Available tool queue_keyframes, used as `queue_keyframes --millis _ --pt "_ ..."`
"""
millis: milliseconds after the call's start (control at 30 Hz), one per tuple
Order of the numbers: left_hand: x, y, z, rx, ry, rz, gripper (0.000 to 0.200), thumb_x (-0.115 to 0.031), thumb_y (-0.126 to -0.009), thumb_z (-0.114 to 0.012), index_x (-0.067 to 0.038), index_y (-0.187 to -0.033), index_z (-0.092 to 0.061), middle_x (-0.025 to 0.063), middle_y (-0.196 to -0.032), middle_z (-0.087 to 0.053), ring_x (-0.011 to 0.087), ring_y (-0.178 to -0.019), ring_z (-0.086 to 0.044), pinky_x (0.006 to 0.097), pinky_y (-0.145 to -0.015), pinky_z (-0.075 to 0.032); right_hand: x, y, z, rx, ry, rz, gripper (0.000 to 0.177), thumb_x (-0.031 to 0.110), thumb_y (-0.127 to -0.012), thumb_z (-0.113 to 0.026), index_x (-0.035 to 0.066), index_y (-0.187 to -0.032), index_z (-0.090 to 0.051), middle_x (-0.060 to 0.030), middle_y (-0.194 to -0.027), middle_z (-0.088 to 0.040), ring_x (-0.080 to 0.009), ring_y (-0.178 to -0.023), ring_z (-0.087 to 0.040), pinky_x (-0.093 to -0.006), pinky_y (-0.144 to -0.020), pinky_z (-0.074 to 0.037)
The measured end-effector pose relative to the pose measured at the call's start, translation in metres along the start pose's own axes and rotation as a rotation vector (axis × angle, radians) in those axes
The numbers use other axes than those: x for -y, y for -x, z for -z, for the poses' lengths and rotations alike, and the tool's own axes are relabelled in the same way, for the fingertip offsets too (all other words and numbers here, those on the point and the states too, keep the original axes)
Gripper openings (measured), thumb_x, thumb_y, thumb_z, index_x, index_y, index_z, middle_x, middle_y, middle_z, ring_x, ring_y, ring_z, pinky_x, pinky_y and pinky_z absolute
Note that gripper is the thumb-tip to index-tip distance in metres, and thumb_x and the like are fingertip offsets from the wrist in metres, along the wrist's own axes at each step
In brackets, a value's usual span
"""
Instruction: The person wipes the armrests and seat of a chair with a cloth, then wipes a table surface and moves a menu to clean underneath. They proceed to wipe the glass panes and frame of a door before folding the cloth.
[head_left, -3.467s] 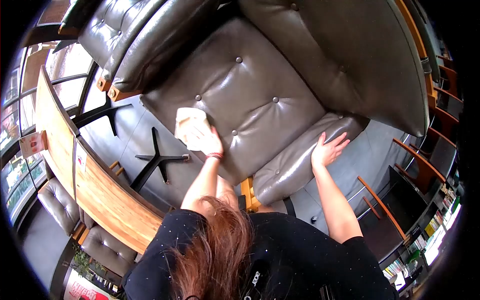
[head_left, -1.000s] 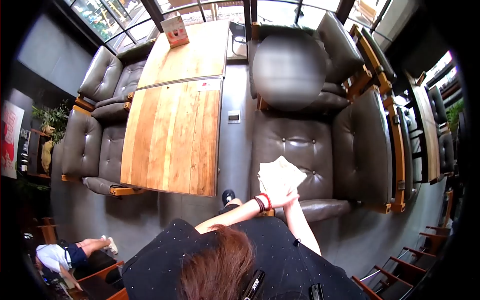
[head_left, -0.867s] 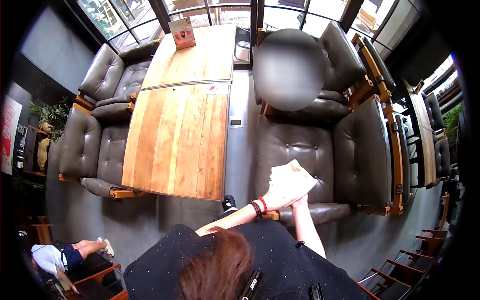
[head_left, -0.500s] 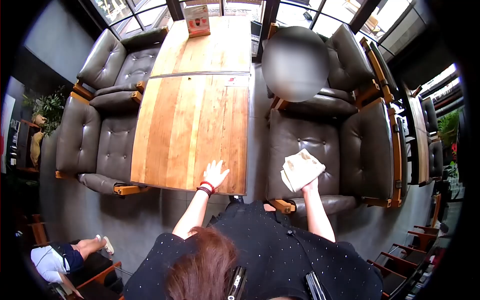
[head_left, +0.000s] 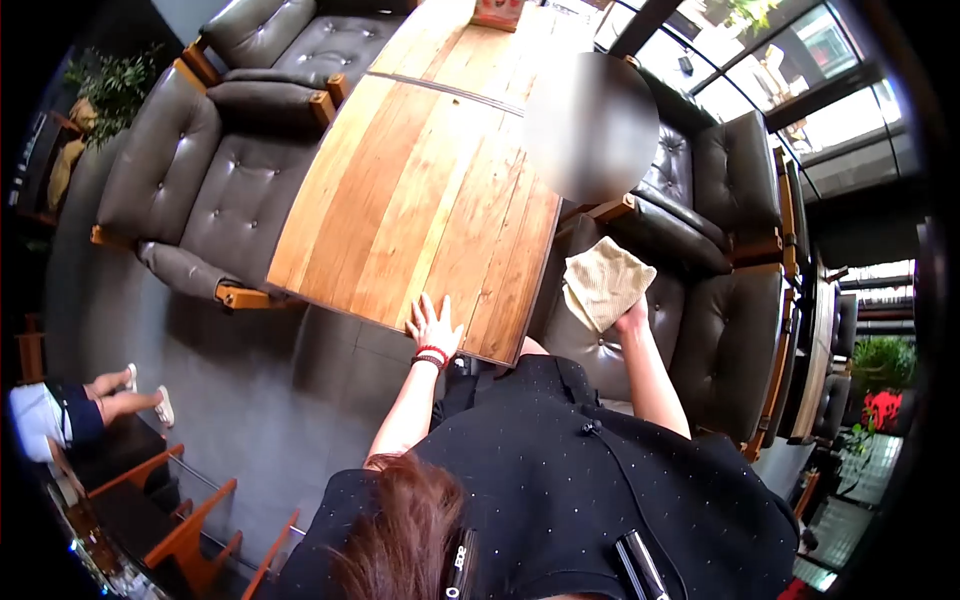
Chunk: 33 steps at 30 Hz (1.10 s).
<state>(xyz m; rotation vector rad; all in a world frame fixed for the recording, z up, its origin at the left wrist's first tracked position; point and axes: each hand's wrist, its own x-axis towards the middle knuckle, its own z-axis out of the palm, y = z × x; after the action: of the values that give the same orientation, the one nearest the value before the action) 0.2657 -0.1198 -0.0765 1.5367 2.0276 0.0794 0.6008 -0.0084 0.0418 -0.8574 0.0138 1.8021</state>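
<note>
My left hand (head_left: 435, 327) lies flat near the front edge of the wooden table (head_left: 400, 210), fingers spread on the boards and red and dark bracelets at the wrist. In my right hand (head_left: 632, 318) is a folded beige cloth (head_left: 606, 283), held out over the seat of a dark leather armchair (head_left: 590, 345) to the right of the table. The cloth covers most of the fingers of that hand. A blurred round patch hides part of the table's right side and the chair behind.
More leather armchairs (head_left: 245, 190) line the table's left side. A menu stand (head_left: 497, 13) is at the table's far end. A person (head_left: 75, 415) sits at the lower left near wooden-framed chairs (head_left: 185, 530). Potted plants (head_left: 115, 95) stand at the left edge.
The view has turned, so the table now slants to the right. The cloth has moved up over the armchair seat in my right hand; my left hand stays on the table edge.
</note>
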Motion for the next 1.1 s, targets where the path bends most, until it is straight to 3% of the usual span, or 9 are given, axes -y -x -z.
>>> queue_keyframes --millis 233,267,333,400,467,533,633,833,1100 --pt "-0.002 0.000 -0.005 -0.103 0.052 0.055 0.075 -0.039 -0.080 -0.063 -0.020 -0.143 -0.027 0.0165 -0.151 -0.007 0.0387 -0.139 -0.005 0.0612 -0.107 -0.011 -0.014 -0.071 -0.044 0.187 0.170 -0.183 0.047 0.042 -0.093 -0.041 0.007 -0.124 -0.051 -0.0110 -0.126 -0.054 -0.0301 -0.114 -0.052 -0.0482 -0.097 -0.042" --pt "-0.006 -0.001 -0.007 -0.120 0.059 0.099 0.075 -0.039 -0.080 -0.063 -0.019 -0.144 -0.026 0.0159 -0.151 -0.009 0.0378 -0.139 -0.006 0.0606 -0.107 -0.010 -0.020 -0.106 -0.067 0.230 0.395 -0.239 0.045 0.040 -0.093 -0.045 0.006 -0.121 -0.052 -0.0092 -0.121 -0.056 -0.0265 -0.109 -0.055 -0.0423 -0.094 -0.045" --pt "-0.016 -0.001 -0.008 -0.177 0.086 0.159 0.074 -0.036 -0.081 -0.063 -0.020 -0.143 -0.026 0.0151 -0.151 -0.011 0.0376 -0.139 -0.008 0.0601 -0.107 -0.010 -0.037 -0.119 -0.105 -0.087 0.712 -0.183 0.041 0.036 -0.093 -0.046 0.004 -0.117 -0.054 -0.0080 -0.114 -0.059 -0.0224 -0.104 -0.057 -0.0372 -0.089 -0.047" --pt "-0.034 -0.004 -0.005 -0.210 0.073 0.247 0.073 -0.035 -0.081 -0.063 -0.024 -0.143 -0.027 0.0170 -0.151 -0.009 0.0384 -0.138 -0.008 0.0609 -0.107 -0.011 -0.056 -0.169 -0.104 0.097 1.271 -0.227 0.032 0.029 -0.089 -0.049 0.009 -0.112 -0.058 -0.0072 -0.098 -0.062 -0.0230 -0.088 -0.059 -0.0360 -0.074 -0.048" --pt "-0.056 -0.016 -0.004 -0.248 0.102 0.369 0.073 -0.036 -0.081 -0.063 -0.026 -0.143 -0.026 0.0190 -0.151 -0.007 0.0393 -0.138 -0.008 0.0615 -0.106 -0.012 -0.088 -0.198 -0.096 0.743 2.090 0.506 0.039 0.034 -0.086 -0.054 0.013 -0.119 -0.054 -0.0094 -0.111 -0.058 -0.0285 -0.103 -0.054 -0.0437 -0.087 -0.042" --pt "-0.074 -0.027 -0.012 -0.285 0.129 0.467 0.073 -0.042 -0.082 -0.061 -0.027 -0.144 -0.025 0.0222 -0.150 -0.005 0.0414 -0.138 -0.007 0.0630 -0.105 -0.013 -0.113 -0.211 -0.080 1.111 2.353 0.802 0.052 0.043 -0.083 -0.056 0.019 -0.129 -0.048 -0.0097 -0.132 -0.045 -0.0312 -0.125 -0.038 -0.0541 -0.099 -0.028" --pt "-0.095 -0.045 -0.018 -0.261 0.102 0.603 0.073 -0.050 -0.084 -0.054 -0.027 -0.145 -0.021 0.0222 -0.150 -0.001 0.0419 -0.138 -0.002 0.0646 -0.103 -0.012 -0.122 -0.216 -0.068 1.253 2.408 0.702 0.063 0.049 -0.080 -0.056 0.025 -0.136 -0.040 -0.0070 -0.146 -0.028 -0.0299 -0.137 -0.019 -0.0609 -0.104 -0.014" --pt "-0.097 -0.047 -0.024 -0.258 0.070 0.681 0.073 -0.052 -0.084 -0.053 -0.026 -0.145 -0.021 0.0216 -0.150 0.000 0.0415 -0.138 -0.002 0.0647 -0.103 -0.012 -0.101 -0.237 -0.075 1.432 2.366 0.688 0.064 0.054 -0.080 -0.054 0.029 -0.137 -0.039 -0.0067 -0.146 -0.028 -0.0293 -0.138 -0.018 -0.0621 -0.106 -0.008" --pt "-0.099 -0.055 -0.021 -0.179 0.086 0.710 0.084 -0.052 -0.084 -0.054 -0.017 -0.147 -0.011 0.0225 -0.150 0.004 0.0393 -0.139 0.005 0.0622 -0.106 -0.007 -0.044 -0.313 -0.077 1.061 2.536 0.913 0.060 0.048 -0.084 -0.052 0.026 -0.137 -0.037 -0.0066 -0.146 -0.029 -0.0311 -0.137 -0.020 -0.0630 -0.105 -0.009"
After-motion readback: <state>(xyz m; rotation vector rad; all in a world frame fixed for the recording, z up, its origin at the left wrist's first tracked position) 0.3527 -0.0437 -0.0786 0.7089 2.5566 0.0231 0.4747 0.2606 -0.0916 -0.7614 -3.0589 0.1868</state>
